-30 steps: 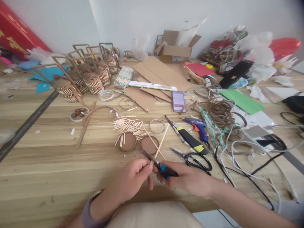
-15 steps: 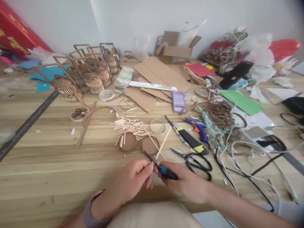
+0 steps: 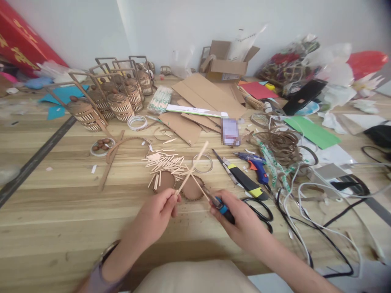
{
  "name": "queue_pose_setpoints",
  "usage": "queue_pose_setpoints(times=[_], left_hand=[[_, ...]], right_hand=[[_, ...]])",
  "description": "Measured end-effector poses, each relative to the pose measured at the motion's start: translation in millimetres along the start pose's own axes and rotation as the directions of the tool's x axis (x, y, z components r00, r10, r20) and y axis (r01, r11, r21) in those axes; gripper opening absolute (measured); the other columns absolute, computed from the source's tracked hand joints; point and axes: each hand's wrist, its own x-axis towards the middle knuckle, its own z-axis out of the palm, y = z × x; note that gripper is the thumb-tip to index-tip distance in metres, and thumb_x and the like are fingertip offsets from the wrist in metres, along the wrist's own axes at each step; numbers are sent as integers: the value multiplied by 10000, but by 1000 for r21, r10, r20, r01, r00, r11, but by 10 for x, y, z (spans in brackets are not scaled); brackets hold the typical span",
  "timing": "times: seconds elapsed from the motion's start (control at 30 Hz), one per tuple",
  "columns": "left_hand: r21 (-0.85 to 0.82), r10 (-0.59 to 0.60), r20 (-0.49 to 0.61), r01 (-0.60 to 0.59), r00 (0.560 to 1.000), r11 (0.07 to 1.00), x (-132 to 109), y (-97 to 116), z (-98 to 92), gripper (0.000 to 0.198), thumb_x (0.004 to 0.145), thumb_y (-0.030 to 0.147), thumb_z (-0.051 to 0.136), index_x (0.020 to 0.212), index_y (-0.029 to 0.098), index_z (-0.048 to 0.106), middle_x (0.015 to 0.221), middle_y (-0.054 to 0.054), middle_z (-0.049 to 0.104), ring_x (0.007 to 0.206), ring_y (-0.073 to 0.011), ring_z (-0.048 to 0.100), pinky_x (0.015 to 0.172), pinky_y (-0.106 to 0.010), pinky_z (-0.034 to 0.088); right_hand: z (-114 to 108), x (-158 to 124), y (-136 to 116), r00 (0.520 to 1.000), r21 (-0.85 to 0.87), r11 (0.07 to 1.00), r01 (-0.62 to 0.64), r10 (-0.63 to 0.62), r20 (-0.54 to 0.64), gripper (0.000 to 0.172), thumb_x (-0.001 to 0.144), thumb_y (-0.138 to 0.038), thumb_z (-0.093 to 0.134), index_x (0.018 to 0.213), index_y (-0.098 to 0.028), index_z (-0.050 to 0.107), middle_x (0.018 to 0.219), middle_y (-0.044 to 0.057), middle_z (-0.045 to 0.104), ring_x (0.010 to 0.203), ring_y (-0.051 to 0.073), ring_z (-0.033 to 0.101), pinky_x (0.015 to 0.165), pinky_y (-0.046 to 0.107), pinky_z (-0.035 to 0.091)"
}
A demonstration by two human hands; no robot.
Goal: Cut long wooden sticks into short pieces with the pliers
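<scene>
Pinched in my left hand (image 3: 161,209) is a thin pale wooden stick (image 3: 198,158), tilted up and away to the right. My right hand (image 3: 240,217) is wrapped round pliers (image 3: 224,208) with black and blue handles; their metal jaws point left, apart from that stick. A second wooden stick (image 3: 198,185) slants across one of two round brown discs (image 3: 190,189) with notched rims, its near end by my right fingers. Behind the other disc (image 3: 164,182) lies a pile of short sticks (image 3: 161,162).
Black-handled scissors (image 3: 259,205), partly covered by my right hand, a utility knife (image 3: 247,179) and a blue glue gun (image 3: 256,162) lie to the right, with tangled cables (image 3: 301,219). Several small lidded stick baskets (image 3: 120,106) stand back left. Cardboard sheets (image 3: 207,95) are behind.
My hands have moved apart, the left one leftward with the stick and the right one rightward with the pliers. The pliers' jaws have come away from the held stick.
</scene>
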Motion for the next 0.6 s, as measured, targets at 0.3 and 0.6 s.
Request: queue_pose_setpoints(times=[0.3,0.6], left_hand=[[397,120,30,-122,992,910,63,3,250,311,835,45,351,902,204,610,851,-80,707,770,-223,651,722,-308,441],[522,56,54,-76,997,850,90,20,306,359,902,67,337,1059,194,634,997,-132,723,937,-257,685,836,-349,488]], right_hand=[[228,218,-19,982,-441,893,86,-150,-113,353,788,-23,499,1082,-208,555,1197,119,609,1043,285,595,839,396,496],[341,245,14,981,-588,804,-91,-28,-191,104,832,-152,590,921,-198,560,934,78,621,817,254,598,673,321,414]])
